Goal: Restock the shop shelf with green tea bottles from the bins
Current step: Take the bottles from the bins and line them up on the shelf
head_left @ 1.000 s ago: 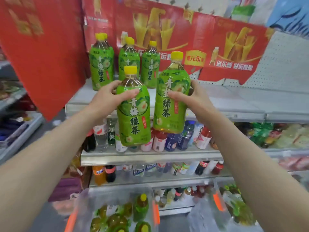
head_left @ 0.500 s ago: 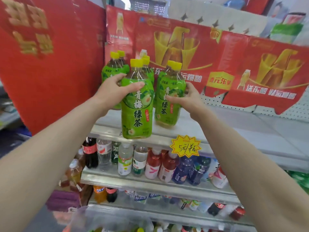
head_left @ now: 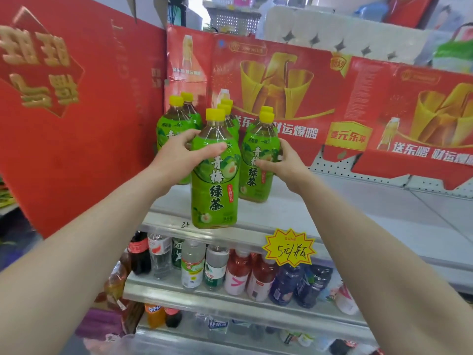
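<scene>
So the left hand (head_left: 176, 160) is wrapped round a green tea bottle (head_left: 215, 180) at the front lip of the top shelf (head_left: 332, 208), mid-frame. The right hand (head_left: 284, 165) grips a second bottle (head_left: 257, 162) just behind it. More of the same, the back bottles (head_left: 174, 124), crowd in behind, up against the red cardboard (head_left: 294, 85). There's a yellow price tag (head_left: 289, 248) below.
</scene>
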Available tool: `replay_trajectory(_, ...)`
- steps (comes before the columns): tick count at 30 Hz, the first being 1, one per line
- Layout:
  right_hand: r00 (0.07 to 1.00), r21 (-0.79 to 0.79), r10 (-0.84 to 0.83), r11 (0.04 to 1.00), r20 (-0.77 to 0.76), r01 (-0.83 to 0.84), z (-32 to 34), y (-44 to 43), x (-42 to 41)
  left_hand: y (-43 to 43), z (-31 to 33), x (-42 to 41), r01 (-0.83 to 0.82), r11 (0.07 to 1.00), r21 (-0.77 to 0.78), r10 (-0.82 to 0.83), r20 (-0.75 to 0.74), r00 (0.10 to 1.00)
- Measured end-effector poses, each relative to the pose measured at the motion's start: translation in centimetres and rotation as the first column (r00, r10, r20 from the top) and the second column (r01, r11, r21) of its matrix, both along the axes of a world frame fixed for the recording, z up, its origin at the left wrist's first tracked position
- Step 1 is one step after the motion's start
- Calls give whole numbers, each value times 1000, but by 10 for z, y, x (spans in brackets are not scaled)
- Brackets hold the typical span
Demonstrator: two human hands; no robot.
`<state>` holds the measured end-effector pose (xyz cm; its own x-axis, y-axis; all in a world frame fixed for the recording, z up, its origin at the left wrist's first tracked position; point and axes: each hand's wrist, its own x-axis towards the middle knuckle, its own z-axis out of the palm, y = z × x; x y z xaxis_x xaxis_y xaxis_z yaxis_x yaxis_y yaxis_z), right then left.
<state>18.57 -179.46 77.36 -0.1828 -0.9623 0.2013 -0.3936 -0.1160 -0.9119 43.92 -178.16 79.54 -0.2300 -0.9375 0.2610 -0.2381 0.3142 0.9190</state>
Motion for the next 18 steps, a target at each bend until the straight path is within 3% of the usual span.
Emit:
replay_trajectory(6,961,40,15,999,-275,-4,10,9,-6,-3,2,-9,-10,1000,-11,10,34,999)
replay_trajectory(9,881,-129,-140,988,-453,90,22,23,-7,-3,2,-13,-4,1000,-27,5,71,997)
replay_trajectory(11,888,-280,-184,958,-421,66,35,37,-7,0,6,-18,6,999,-40,-3,80,997)
replay_trajectory(12,913,-278,-117,961,-392,4,41,43,-6,1,9,-21,10,999,-48,-5,91,996)
replay_trajectory(15,937,-58,224,967,-269,-248,54,61,0,5,20,-36,33,998,-50,-29,84,996)
replay_trajectory(18,931,22,348,938,-108,-347,57,74,-1,7,31,-54,91,993,-78,-87,58,995)
